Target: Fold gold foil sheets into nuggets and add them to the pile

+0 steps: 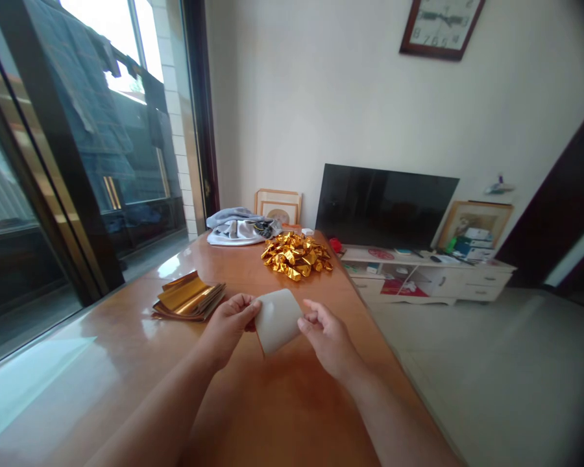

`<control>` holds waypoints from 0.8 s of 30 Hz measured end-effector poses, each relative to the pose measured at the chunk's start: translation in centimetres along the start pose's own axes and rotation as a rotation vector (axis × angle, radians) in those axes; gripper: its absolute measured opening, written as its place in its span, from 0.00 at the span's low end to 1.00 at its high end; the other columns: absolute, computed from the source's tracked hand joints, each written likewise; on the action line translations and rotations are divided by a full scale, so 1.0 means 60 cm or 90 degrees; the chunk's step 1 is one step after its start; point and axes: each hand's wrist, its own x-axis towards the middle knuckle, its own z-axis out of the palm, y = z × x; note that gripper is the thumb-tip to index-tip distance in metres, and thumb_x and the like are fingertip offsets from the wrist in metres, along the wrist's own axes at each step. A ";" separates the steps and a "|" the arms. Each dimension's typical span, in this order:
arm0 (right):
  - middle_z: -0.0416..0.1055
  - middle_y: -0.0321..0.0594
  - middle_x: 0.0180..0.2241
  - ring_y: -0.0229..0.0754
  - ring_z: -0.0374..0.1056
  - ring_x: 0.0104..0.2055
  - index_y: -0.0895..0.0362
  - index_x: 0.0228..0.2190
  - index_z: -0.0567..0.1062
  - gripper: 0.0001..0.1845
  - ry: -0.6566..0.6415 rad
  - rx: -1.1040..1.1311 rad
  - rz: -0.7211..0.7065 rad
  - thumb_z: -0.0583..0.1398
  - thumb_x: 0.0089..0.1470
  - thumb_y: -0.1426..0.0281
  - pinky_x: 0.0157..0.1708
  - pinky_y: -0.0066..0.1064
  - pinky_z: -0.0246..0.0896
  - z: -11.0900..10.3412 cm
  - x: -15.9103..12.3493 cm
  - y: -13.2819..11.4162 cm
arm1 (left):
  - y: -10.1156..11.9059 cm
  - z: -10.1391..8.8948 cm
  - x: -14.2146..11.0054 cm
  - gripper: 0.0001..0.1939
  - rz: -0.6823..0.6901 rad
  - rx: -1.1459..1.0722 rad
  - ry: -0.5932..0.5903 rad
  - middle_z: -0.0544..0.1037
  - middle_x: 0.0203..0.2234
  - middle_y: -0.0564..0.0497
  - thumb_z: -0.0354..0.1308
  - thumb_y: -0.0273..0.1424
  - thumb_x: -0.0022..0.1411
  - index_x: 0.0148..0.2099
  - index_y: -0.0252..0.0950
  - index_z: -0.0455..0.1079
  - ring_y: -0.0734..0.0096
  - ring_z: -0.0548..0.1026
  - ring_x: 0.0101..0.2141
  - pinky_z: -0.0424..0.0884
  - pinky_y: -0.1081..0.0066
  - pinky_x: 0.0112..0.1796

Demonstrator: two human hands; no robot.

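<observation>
A sheet of foil paper (278, 322), its pale side facing me, is held above the wooden table (272, 415). My left hand (231, 324) pinches its left edge between thumb and fingers. At its right edge, my right hand (328, 337) has the thumb and fingers closed on the paper near the corner. To the left on the table lies a stack of gold foil sheets (189, 298), the top ones curling up. Beyond my hands sits a heap of folded gold foil pieces (296, 256).
Grey and white cloth (241, 227) lies at the table's far end, with picture frames (278, 206) behind it. Past the table's right edge are a television (387, 206) and a low white cabinet (448, 279). A glass sliding door (53, 162) stands on the left.
</observation>
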 end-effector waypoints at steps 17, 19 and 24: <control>0.71 0.35 0.28 0.40 0.69 0.26 0.51 0.54 0.70 0.26 -0.025 0.083 0.209 0.57 0.51 0.69 0.21 0.28 0.64 0.002 0.009 0.030 | -0.025 0.030 -0.004 0.15 0.119 0.447 -0.028 0.78 0.36 0.48 0.59 0.43 0.58 0.40 0.37 0.73 0.61 0.74 0.38 0.69 0.65 0.39; 0.73 0.36 0.30 0.41 0.70 0.27 0.52 0.51 0.70 0.24 -0.022 0.097 0.232 0.57 0.50 0.70 0.21 0.28 0.65 0.003 0.011 0.030 | -0.017 0.041 -0.016 0.14 0.122 0.493 -0.151 0.76 0.34 0.50 0.62 0.43 0.55 0.38 0.38 0.71 0.64 0.73 0.35 0.68 0.68 0.36; 0.75 0.39 0.32 0.43 0.73 0.30 0.54 0.46 0.69 0.20 -0.019 0.130 0.273 0.58 0.49 0.72 0.22 0.29 0.68 0.004 0.013 0.028 | -0.005 0.056 -0.036 0.19 0.142 0.628 -0.252 0.73 0.39 0.50 0.67 0.39 0.47 0.40 0.39 0.67 0.64 0.71 0.37 0.65 0.70 0.34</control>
